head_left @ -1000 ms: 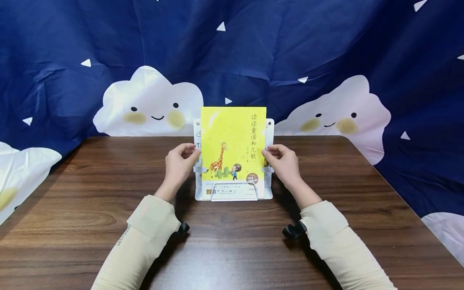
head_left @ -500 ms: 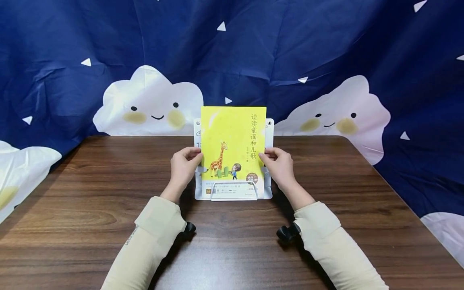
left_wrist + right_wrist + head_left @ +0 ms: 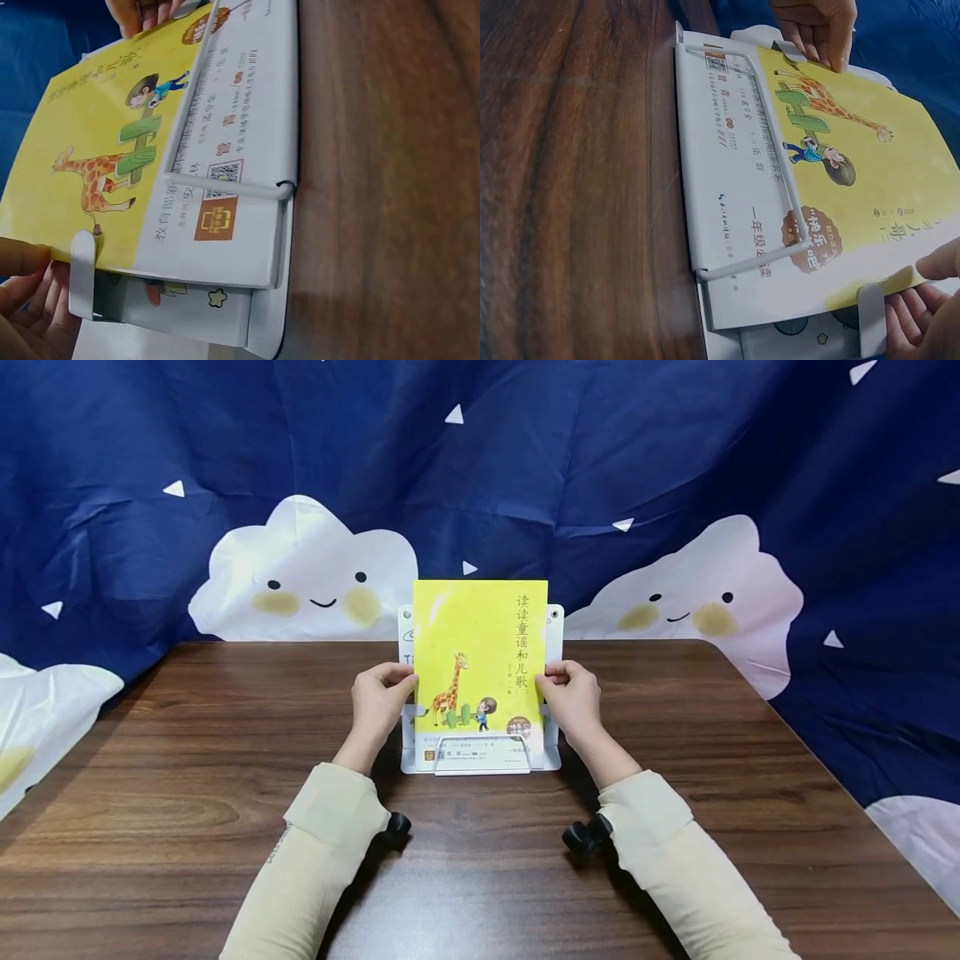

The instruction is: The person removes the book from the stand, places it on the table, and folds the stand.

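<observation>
A yellow picture book (image 3: 480, 635) with a giraffe and a child on its cover leans upright on a white book stand (image 3: 555, 635). The stand's wire bar (image 3: 225, 184) crosses the lower front of the book. My left hand (image 3: 377, 702) pinches the book's left edge, thumb on the cover and fingers behind. My right hand (image 3: 573, 697) pinches the right edge the same way. Close to each hand, the stand has a white side clip (image 3: 871, 319); in the left wrist view the left clip (image 3: 82, 274) overlaps the cover's edge.
The stand rests on a dark brown wooden table (image 3: 480, 860). Behind it hangs a navy cloth (image 3: 480, 468) printed with white clouds. Black wrist cameras (image 3: 585, 839) sit under both cuffs. A printed panel of the stand (image 3: 180, 300) shows behind the book.
Both hands have moved inward from beside the book onto its side edges, the thumbs now on the cover. The book and stand stay in place.
</observation>
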